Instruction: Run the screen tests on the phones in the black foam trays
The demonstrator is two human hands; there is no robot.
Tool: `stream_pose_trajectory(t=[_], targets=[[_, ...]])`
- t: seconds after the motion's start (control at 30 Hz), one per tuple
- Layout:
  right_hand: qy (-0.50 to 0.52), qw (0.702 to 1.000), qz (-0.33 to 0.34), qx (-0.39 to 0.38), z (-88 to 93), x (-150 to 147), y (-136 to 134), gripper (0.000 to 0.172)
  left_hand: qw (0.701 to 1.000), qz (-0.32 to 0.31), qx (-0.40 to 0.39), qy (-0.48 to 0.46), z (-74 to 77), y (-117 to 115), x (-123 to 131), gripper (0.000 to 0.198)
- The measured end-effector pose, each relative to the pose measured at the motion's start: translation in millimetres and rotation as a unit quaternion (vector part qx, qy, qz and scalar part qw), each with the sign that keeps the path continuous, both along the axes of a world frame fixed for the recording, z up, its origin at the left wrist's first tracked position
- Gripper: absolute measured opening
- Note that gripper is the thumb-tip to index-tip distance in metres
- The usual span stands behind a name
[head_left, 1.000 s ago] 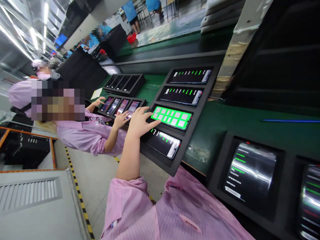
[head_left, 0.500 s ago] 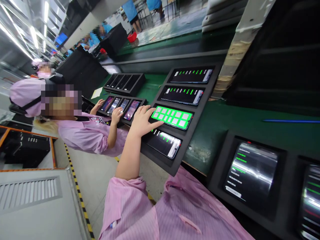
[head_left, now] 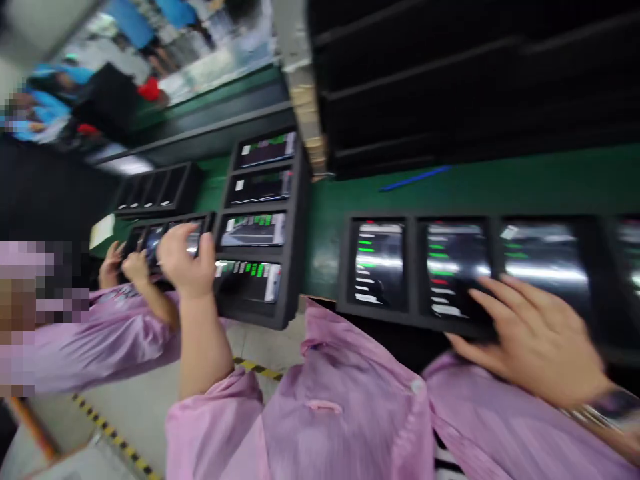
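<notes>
My left hand (head_left: 189,261) is raised at the left side of a black foam tray (head_left: 295,247), thumb apart from loosely curled fingers, with nothing seen in it. Several phones lie in that tray's slots; the third phone (head_left: 254,229) and the nearest phone (head_left: 250,280) show dark screens with small green marks. Over a second black tray (head_left: 411,267) my right hand (head_left: 543,337) reaches with spread fingers, slightly blurred. Its fingertips are by a phone with green and red lines (head_left: 454,267) and another phone (head_left: 543,260); whether they touch is unclear. A further phone (head_left: 380,263) lies left of these.
A co-worker's hands (head_left: 135,265) are at another tray of phones on the left. Behind it stands a black slotted tray (head_left: 155,188). A blue stick-like object (head_left: 415,179) lies on the green bench (head_left: 330,233). A pale post (head_left: 303,100) rises at the back.
The view has swung right, bringing my right hand into sight. My left hand has lifted away from the third phone, whose screen went from bright green to dark with small marks.
</notes>
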State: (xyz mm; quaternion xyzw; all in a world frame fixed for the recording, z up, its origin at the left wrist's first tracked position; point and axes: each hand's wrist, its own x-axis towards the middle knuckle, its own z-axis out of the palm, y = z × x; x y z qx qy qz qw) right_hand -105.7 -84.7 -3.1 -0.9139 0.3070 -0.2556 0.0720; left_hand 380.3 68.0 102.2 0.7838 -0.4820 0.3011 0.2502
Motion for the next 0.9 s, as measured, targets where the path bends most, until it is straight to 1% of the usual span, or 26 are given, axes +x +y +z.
stream_pose_trajectory(t=[0.03,0.1,0.17,0.23,0.27,0.3,0.33,0.4,0.47,0.53,0.63,0.7,0.77,0.83,0.9], targets=[[0.009,1.000,0.001,0.000,-2.3,-2,-3,0.056,0.999,-0.020,-0.020,-0.022,2.7,-3,-13,0.030],[0.012,0.999,0.018,-0.032,-6.2,-5,-10,0.052,0.992,-0.112,-0.034,-0.052,4.5,-7,-49,0.039],[0.008,0.998,0.026,-0.048,-7.8,-5,-17,0.048,0.975,-0.219,0.001,-0.047,-0.1,-8,-97,0.048],[0.001,0.999,0.028,-0.042,-6.8,-4,-19,0.044,0.952,-0.302,0.050,0.001,-12.0,-13,-149,0.051],[-0.003,0.999,0.031,-0.037,-5.8,-5,-18,0.043,0.944,-0.320,0.075,0.037,-20.3,-19,-173,0.051],[-0.004,0.999,0.036,-0.032,-4.8,-5,-18,0.041,0.938,-0.325,0.098,0.069,-29.7,-26,-194,0.050],[-0.003,0.999,0.043,-0.026,-4.0,-6,-17,0.040,0.937,-0.317,0.112,0.095,-39.6,-34,-212,0.049],[0.001,0.998,0.058,-0.015,-3.4,-8,-17,0.038,0.939,-0.287,0.133,0.133,-58.7,-50,-234,0.045],[0.006,0.997,0.072,-0.006,-4.0,-10,-18,0.039,0.943,-0.255,0.141,0.163,-73.8,-63,-245,0.042],[0.006,0.997,0.079,-0.004,-4.9,-12,-19,0.040,0.945,-0.232,0.141,0.181,-83.9,-68,-247,0.044],[-0.002,0.997,0.078,0.002,-5.0,-13,-20,0.040,0.958,-0.190,0.128,0.173,-92.2,-63,-243,0.048],[-0.007,0.997,0.078,0.008,-4.0,-13,-18,0.041,0.963,-0.151,0.138,0.176,-95.4,-56,-241,0.048],[-0.007,0.997,0.080,0.010,-2.9,-13,-17,0.041,0.954,-0.130,0.168,0.211,-98.4,-50,-238,0.050],[-0.005,0.996,0.086,0.010,-3.2,-13,-18,0.041,0.940,-0.124,0.197,0.251,-101.7,-48,-236,0.051],[0.001,0.996,0.093,0.014,-5.9,-10,-20,0.042,0.934,-0.114,0.217,0.260,-104.8,-49,-231,0.051]])
